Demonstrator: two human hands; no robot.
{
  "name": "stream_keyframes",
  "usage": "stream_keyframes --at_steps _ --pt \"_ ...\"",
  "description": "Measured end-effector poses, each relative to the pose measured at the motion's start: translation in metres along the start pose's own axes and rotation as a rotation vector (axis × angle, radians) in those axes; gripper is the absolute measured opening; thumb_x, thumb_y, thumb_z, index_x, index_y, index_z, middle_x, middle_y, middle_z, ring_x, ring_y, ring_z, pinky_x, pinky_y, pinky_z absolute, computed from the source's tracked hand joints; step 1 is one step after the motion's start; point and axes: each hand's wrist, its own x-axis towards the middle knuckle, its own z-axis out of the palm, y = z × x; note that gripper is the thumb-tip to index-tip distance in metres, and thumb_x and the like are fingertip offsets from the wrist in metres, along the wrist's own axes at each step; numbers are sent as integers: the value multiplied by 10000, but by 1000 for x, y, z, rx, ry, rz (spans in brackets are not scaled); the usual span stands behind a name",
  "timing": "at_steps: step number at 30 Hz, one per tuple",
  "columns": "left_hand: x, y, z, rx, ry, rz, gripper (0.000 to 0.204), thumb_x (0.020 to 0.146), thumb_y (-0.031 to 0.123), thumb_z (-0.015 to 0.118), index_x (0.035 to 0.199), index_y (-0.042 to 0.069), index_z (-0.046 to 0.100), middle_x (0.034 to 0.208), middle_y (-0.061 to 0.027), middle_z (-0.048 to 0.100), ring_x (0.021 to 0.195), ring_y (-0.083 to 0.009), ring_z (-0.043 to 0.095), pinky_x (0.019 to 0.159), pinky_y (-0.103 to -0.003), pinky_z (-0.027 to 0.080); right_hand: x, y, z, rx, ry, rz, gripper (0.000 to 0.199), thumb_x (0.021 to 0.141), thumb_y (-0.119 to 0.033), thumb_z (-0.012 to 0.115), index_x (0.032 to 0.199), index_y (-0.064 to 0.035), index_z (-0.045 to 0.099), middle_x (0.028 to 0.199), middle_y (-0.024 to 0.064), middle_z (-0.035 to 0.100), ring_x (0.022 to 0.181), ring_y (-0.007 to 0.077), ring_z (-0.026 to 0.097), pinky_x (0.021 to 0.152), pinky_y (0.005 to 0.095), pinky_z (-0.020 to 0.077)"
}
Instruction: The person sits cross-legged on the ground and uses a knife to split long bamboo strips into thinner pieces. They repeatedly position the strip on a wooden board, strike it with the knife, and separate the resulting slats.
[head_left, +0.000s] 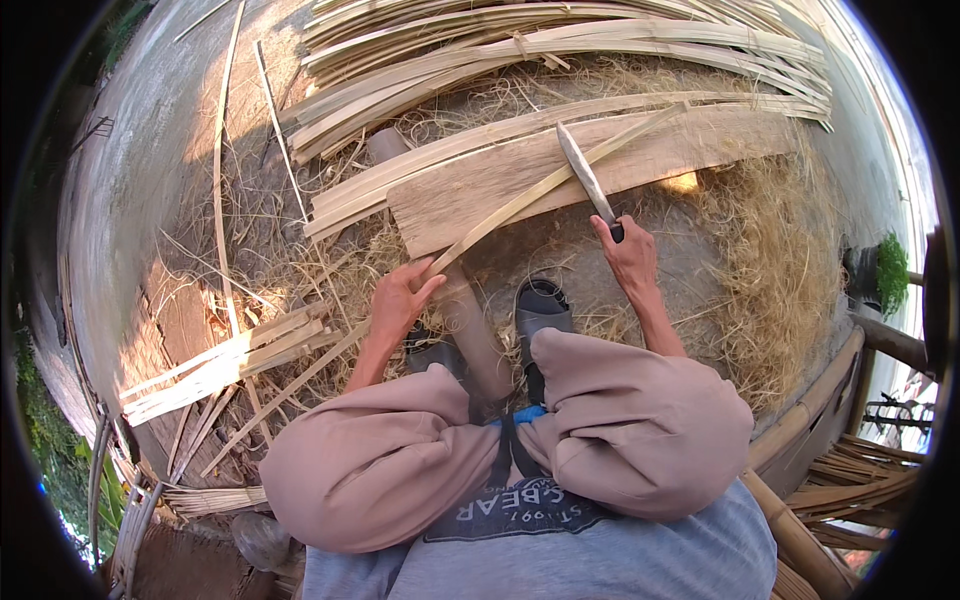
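Both hands are occupied: the left hand (400,295) pinches a long pale strip (530,196) between thumb and fingers, and the right hand (632,260) is closed around the dark handle of a knife (586,172). At the far left lies a pile of loose strips (225,375), near the left forearm but apart from the left hand.

Further right, the strip runs from the left hand up and across a wooden board (450,210), its far end near the board's upper edge. Beneath the board, a log (478,345) slants down between the feet and seems to prop it. Good work here probably calls for the left hand to hold the strip flat, with the fingers well back from the edge.

The blade crosses the strip over the board; I cannot tell whether it touches. A low, steady angle and light, even pressure would likely take thin curls without digging in. The right wrist looks best held firm, with strokes aimed away from the left fingers and the knees.

On the right, a heap of shavings (765,290) spreads beside the board, apart from the right hand.
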Motion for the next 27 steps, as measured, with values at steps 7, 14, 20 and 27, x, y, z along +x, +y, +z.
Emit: stream_keyframes --at_steps 7,14,20,27 --pt "-47 -83 -67 -224 -463 -491 504 981 540 676 887 57 784 600 -37 587 558 -125 528 562 -334 412 20 31 -13 106 -8 53 502 955 -462 745 956 26 630 678 162 626 585 240 649 574 383 519" --pt "-2 -9 -44 -62 -365 -420 574 970 586 656 774 53 741 526 -42 507 524 -162 490 549 -350 391 -18 -18 10 946 -527 561 397 1089 -406 530 961 -33 579 627 57 620 502 138 599 472 283 477" --pt "12 8 -35 18 -337 -447 553 957 592 663 809 69 764 569 -71 587 575 -198 589 669 -388 482 -58 -42 3 512 -616 328 462 1084 -420 554 858 -18 590 604 34 570 497 115 559 474 310 466" --pt "7 1 -33 25 -285 -432 503 930 584 702 901 87 771 614 -75 636 624 -223 641 693 -406 499 -61 -39 15 418 -569 214 466 1073 -449 565 914 -15 625 592 47 583 512 125 591 475 321 470"
